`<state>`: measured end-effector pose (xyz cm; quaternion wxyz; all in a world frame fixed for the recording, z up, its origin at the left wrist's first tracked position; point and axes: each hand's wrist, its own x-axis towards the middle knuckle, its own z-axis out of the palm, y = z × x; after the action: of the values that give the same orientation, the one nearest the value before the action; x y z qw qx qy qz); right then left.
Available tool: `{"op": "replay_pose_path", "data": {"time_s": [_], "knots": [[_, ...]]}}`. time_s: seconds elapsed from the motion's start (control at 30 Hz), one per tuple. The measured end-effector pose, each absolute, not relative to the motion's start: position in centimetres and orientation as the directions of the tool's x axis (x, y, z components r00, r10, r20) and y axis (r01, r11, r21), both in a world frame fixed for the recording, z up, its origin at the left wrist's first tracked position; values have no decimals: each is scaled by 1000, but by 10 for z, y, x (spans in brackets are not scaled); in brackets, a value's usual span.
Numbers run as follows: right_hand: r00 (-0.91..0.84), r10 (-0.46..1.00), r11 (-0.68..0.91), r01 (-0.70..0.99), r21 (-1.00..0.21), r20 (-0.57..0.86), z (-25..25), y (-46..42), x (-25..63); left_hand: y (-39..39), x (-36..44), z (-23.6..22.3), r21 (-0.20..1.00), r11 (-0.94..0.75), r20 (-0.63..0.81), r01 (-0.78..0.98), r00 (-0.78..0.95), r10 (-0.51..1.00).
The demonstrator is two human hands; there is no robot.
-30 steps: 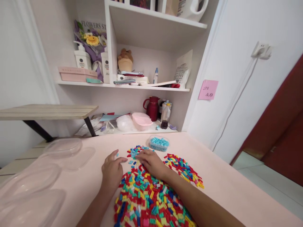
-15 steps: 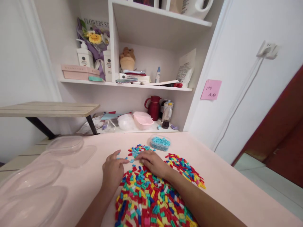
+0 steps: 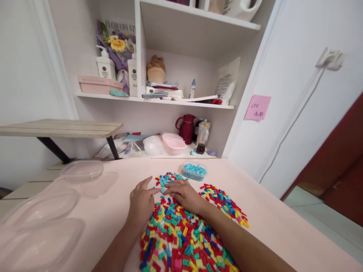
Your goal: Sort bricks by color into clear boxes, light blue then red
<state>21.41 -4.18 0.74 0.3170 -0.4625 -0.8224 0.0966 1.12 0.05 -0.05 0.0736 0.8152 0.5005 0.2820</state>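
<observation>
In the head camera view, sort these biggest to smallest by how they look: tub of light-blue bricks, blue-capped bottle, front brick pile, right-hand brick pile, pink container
1. Front brick pile
2. Right-hand brick pile
3. Tub and pink container: too alike to rank
4. Blue-capped bottle

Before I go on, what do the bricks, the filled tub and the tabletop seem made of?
Bricks: likely hard plastic, smooth, judging by solid, bright colours and straight edges. Tub: probably clear, glossy plastic; blue pieces show through the wall. Tabletop: matte, even pink; painted board or a cover, I can't tell.
</observation>
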Motion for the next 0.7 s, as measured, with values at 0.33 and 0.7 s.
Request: {"op": "replay_pose_path", "data": {"time_s": [0.33, 0.7], "knots": [[-376, 825, 537, 753, -379, 422, -4, -36, 216, 9, 1, -1, 629, -357, 404, 690, 101, 909], [-384, 790, 586, 702, -404, 479, -4, -32, 217, 9, 0, -1, 716, -363, 437, 596, 22, 899]]}}
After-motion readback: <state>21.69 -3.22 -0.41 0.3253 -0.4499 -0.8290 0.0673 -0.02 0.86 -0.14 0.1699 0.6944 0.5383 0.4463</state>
